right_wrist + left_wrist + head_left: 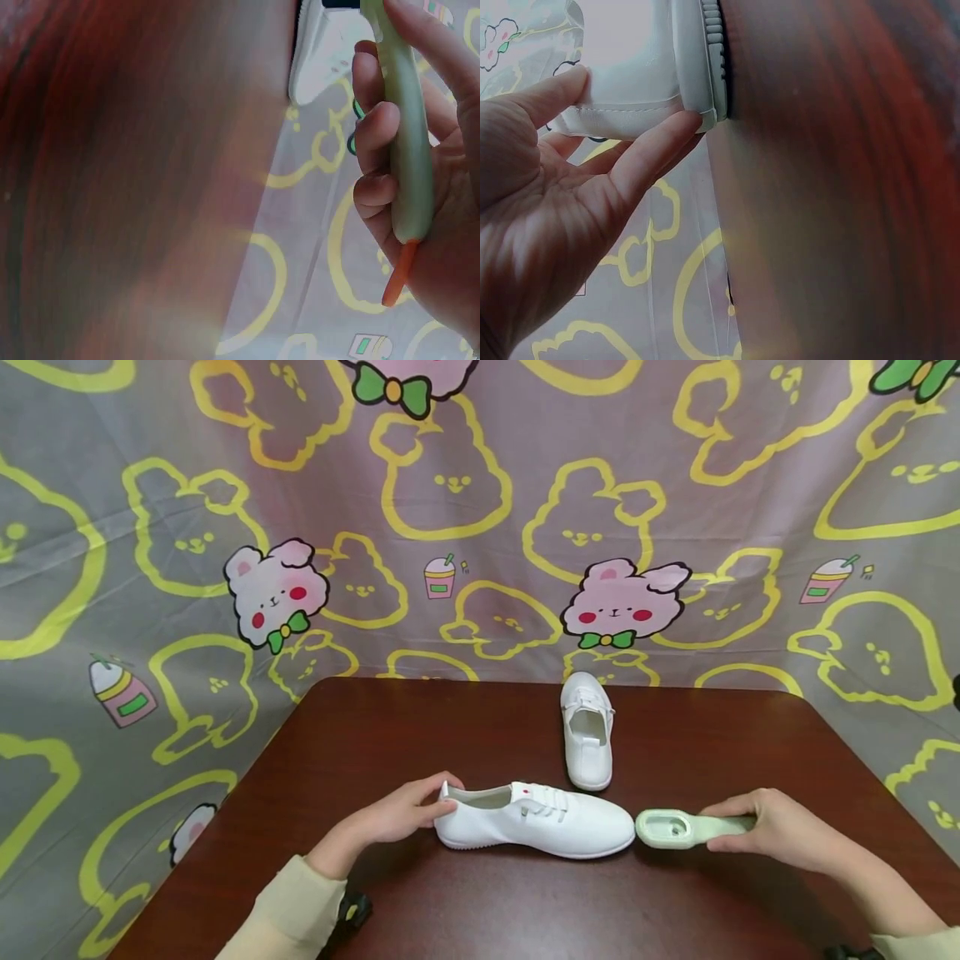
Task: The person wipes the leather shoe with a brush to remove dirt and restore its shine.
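In the head view a white lace-up shoe (555,822) sits upright across the near part of the table, toe to the right. My left hand (408,810) pinches its heel; the left wrist view shows the thumb and fingers of the left hand (577,165) around the heel (630,75). My right hand (783,827) grips a pale green cleaning brush (701,829) by its handle, its oval head at the shoe's toe. The right wrist view shows fingers wrapped round the green handle (411,150), which has an orange loop (400,274) at its end. The bristles are hidden.
A second white shoe (588,752) stands behind the first, its toe toward the back edge of the dark brown table (420,727). A cartoon-patterned cloth (480,568) hangs behind and beside the table.
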Demonstrator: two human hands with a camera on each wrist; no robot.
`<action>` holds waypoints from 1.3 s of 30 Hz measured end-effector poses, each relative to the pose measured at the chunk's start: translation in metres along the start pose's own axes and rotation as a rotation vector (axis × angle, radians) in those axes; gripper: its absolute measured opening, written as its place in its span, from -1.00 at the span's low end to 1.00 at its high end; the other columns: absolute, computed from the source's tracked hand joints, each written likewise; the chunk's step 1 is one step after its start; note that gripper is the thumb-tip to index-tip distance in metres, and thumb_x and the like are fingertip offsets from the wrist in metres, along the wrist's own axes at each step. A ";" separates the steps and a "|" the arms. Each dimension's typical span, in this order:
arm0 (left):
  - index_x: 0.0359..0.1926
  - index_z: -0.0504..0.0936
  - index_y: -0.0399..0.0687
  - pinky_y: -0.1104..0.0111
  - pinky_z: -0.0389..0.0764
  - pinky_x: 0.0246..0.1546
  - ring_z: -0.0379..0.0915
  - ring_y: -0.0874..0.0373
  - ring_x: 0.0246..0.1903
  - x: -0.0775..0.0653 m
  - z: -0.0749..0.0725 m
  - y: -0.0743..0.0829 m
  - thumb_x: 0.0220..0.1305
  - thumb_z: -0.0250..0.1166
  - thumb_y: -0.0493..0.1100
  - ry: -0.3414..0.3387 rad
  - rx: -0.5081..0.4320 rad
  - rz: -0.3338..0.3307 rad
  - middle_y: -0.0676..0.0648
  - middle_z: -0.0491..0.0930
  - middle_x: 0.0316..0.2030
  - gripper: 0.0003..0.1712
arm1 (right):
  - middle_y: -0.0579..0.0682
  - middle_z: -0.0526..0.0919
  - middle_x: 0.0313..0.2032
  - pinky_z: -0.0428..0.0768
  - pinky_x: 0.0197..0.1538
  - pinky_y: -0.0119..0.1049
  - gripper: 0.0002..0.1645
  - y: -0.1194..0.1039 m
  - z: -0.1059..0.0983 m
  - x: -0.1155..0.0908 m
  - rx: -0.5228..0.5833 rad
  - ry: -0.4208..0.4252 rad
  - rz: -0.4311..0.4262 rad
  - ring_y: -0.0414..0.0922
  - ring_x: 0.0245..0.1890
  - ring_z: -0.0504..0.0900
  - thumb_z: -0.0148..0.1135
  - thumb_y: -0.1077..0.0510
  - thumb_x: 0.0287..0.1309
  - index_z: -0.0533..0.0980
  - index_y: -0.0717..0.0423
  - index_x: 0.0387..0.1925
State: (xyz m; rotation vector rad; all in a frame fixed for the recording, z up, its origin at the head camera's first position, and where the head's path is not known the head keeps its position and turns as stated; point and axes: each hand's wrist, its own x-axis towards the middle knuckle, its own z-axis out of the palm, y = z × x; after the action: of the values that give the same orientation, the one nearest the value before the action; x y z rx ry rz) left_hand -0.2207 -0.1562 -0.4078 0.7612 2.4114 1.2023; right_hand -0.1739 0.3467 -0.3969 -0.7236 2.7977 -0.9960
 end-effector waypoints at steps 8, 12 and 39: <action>0.07 0.45 0.04 0.15 0.60 -0.12 0.45 0.05 -0.06 0.000 0.001 -0.002 0.43 0.15 -0.08 0.003 -0.007 0.001 -0.06 0.50 -0.06 -0.75 | -0.19 0.68 -0.27 0.50 -0.33 -0.40 -0.66 -0.016 0.010 0.012 0.008 0.114 0.004 -0.34 -0.33 0.54 0.39 0.02 0.14 0.66 0.06 -0.07; 0.07 0.46 0.05 0.19 0.60 -0.13 0.45 0.06 -0.06 0.000 0.002 -0.004 0.43 0.15 -0.08 0.004 0.006 0.020 -0.05 0.50 -0.07 -0.76 | -0.15 0.64 -0.43 0.49 -0.44 -0.37 -0.67 -0.018 0.019 0.019 0.085 0.052 0.009 -0.30 -0.46 0.51 0.30 0.03 0.23 0.65 0.09 -0.04; 0.00 0.52 0.15 0.11 0.42 0.02 0.43 0.17 -0.06 -0.004 -0.003 -0.008 0.43 0.15 0.02 0.033 0.130 0.154 0.14 0.56 -0.11 -0.79 | -0.13 0.44 -0.70 0.30 -0.72 -0.36 -0.63 -0.016 0.028 0.045 0.131 -0.013 0.117 -0.28 -0.81 0.22 0.19 -0.06 0.32 0.66 0.17 -0.15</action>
State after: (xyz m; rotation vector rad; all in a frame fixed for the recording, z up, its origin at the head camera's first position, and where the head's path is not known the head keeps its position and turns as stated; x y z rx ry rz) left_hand -0.2218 -0.1640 -0.4124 0.9902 2.5163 1.1298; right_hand -0.2008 0.2991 -0.4056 -0.5427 2.6970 -1.1342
